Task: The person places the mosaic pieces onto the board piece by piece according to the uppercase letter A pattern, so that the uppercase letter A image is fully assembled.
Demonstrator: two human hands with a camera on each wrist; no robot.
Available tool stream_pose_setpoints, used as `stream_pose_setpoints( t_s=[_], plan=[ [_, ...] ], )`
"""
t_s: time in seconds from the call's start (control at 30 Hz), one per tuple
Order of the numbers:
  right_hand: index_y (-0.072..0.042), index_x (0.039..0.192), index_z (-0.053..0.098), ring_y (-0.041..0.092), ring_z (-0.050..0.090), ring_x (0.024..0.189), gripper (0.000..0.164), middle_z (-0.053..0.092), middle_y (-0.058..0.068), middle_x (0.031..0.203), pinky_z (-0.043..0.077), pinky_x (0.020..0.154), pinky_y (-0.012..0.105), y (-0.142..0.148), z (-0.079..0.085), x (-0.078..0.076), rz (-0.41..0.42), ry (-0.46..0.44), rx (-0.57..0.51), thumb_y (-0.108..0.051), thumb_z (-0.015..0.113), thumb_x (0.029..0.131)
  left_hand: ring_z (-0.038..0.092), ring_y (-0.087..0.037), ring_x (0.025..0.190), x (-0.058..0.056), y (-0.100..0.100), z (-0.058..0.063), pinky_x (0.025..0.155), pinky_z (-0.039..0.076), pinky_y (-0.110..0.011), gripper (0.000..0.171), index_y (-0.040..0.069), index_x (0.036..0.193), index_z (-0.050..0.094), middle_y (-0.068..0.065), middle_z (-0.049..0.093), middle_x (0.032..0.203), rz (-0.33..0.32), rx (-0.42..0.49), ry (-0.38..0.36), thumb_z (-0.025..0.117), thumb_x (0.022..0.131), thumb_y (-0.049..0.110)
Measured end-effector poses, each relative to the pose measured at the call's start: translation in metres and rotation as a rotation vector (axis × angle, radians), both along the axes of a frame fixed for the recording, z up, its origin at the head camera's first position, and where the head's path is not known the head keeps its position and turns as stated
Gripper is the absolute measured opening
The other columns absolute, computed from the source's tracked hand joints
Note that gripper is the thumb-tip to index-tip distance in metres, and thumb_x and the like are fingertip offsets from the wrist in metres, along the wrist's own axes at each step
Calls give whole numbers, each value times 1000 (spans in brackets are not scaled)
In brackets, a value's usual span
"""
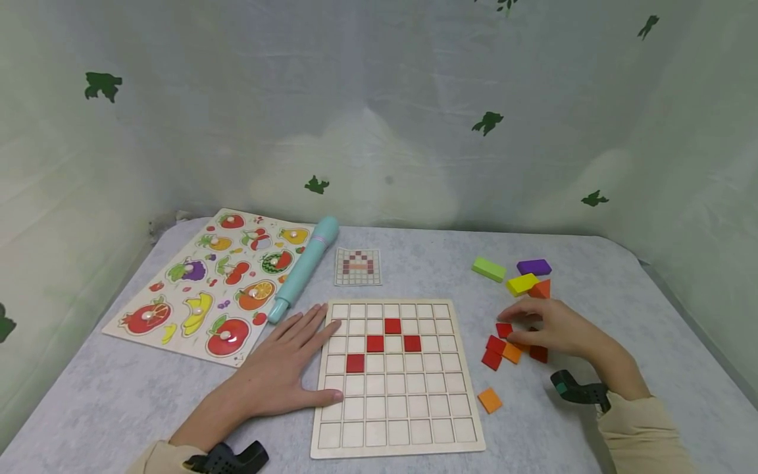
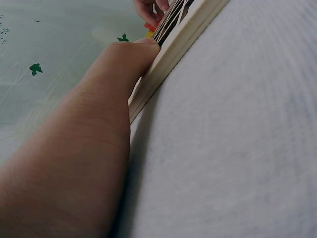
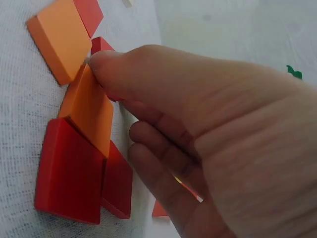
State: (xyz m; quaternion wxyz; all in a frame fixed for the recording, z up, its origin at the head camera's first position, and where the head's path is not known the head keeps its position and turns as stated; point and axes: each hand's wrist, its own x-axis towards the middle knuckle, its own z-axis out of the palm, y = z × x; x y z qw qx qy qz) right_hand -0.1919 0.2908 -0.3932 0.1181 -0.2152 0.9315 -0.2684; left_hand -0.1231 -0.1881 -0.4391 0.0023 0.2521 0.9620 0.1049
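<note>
My left hand [image 1: 287,372] lies flat with spread fingers across the left edge of a wooden grid board [image 1: 399,446]. Its thumb rests on the board's edge in the left wrist view. Several red square tiles [image 1: 355,363] sit in cells in the board's upper half. To the right, my right hand [image 1: 553,329] pinches a red tile [image 1: 504,330] between thumb and index finger, low over a small pile. In the right wrist view the thumb partly hides that tile, beside orange tiles [image 3: 91,111] and another red tile [image 3: 72,173]. Part of the pile is hidden under the hand.
A patterned card [image 1: 358,266] lies behind the board. At the left is a fruit puzzle board [image 1: 195,276] with a teal stick [image 1: 304,266] along its edge. Green [image 1: 489,269], yellow [image 1: 522,284] and purple blocks [image 1: 534,266] lie beyond the right hand. One orange tile [image 1: 489,400] lies apart.
</note>
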Motion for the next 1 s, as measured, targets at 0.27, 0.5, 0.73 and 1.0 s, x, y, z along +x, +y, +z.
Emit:
stream_pose_setpoints(
  t_s=[0.27, 0.5, 0.73, 1.0],
  plan=[
    [-19, 112, 78, 12, 63, 94, 23, 73, -4, 109, 58, 77, 23, 1, -1, -1, 20, 60, 12, -26, 82, 90, 15, -24, 160, 0, 0, 1, 129, 17, -47, 115, 22, 164, 31, -5, 17, 173, 2, 0, 1, 46, 77, 95],
    [-19, 111, 79, 15, 65, 96, 24, 74, -4, 109, 59, 79, 24, -1, -1, 0, 18, 88, 34, -28, 82, 89, 15, -24, 160, 1, 0, 1, 129, 17, -48, 115, 22, 164, 31, -5, 18, 173, 5, 12, -17, 47, 76, 95],
    [-19, 113, 77, 18, 68, 103, 28, 75, -5, 112, 61, 86, 31, -7, 5, 3, 40, 112, 6, -33, 83, 89, 15, -24, 160, 0, 0, 0, 129, 17, -48, 115, 23, 164, 30, -5, 18, 173, 6, 7, -9, 46, 76, 95],
    [-27, 110, 78, 7, 67, 100, 23, 73, -17, 106, 60, 91, 34, -23, 6, 6, 87, 124, -31, -36, 82, 89, 15, -24, 160, 0, 0, 0, 129, 16, -47, 115, 23, 164, 31, -5, 18, 173, 6, 8, -7, 48, 76, 95]
  ],
)
